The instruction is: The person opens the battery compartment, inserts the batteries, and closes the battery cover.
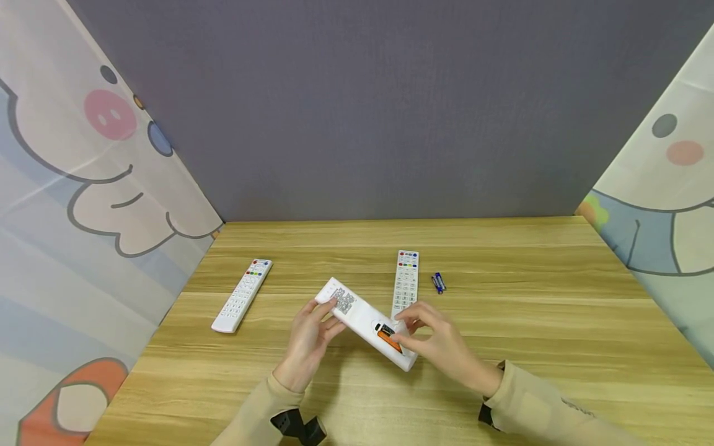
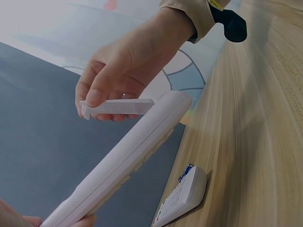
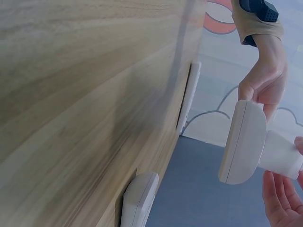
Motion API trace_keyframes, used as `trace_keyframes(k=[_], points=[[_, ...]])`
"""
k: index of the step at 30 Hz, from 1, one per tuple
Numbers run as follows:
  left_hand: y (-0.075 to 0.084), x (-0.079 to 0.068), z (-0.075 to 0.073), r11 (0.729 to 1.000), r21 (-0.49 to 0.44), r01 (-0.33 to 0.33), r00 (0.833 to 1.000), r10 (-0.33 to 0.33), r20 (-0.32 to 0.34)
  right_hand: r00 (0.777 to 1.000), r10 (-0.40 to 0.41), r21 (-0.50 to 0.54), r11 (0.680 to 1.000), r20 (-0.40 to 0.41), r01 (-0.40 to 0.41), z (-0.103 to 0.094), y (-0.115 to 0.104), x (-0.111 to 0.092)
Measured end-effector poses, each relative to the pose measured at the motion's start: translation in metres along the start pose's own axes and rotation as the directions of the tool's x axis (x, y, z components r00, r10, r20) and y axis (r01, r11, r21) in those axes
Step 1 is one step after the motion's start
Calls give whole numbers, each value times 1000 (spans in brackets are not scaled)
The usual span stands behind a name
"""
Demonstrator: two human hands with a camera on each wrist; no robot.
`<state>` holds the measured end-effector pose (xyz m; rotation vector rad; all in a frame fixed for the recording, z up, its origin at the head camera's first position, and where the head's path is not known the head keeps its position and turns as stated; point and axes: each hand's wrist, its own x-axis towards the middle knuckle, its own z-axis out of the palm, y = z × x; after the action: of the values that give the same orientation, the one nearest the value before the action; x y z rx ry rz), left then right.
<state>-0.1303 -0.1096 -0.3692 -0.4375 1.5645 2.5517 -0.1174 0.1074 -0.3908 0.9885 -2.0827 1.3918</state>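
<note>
A white remote control [image 1: 362, 319] is held back side up above the table, its battery compartment [image 1: 388, 337] uncovered. Inside the compartment an orange battery-like piece shows beside a dark area. My left hand [image 1: 308, 341] grips the remote's label end between thumb and fingers. With the thumb and fingers of my right hand [image 1: 437, 344] I pinch a white battery cover [image 2: 123, 106]. In the left wrist view the cover slants away from the remote's back, its far end at or very near the casing; whether it touches cannot be told.
Face up behind the held remote lies a second white remote [image 1: 406, 279]. Two small blue batteries [image 1: 439, 283] lie just right of it. A third remote [image 1: 242, 296] rests at the table's left. A grey panel [image 1: 390, 111] stands along the wooden table's [image 1: 558, 297] back edge.
</note>
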Motion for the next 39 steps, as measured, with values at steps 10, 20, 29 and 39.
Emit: trace_keyframes(k=[10,20,29,39], points=[[1,-1,2,1000,4,-1,1000,1,-5,997,-75,-10,997,18,75,3,3,1],[2,-3,3,1000,10,0,1000,0,-2,991,-81,-127,987,110,95,2,4,-1],[2,-5,4,1000,21,4,1000,-5,17,973,-36,-278,955,229,101,3,7,-4],[2,-7,3,1000,17,2,1000,-2,27,947,27,-304,950,320,75,0,3,-8]])
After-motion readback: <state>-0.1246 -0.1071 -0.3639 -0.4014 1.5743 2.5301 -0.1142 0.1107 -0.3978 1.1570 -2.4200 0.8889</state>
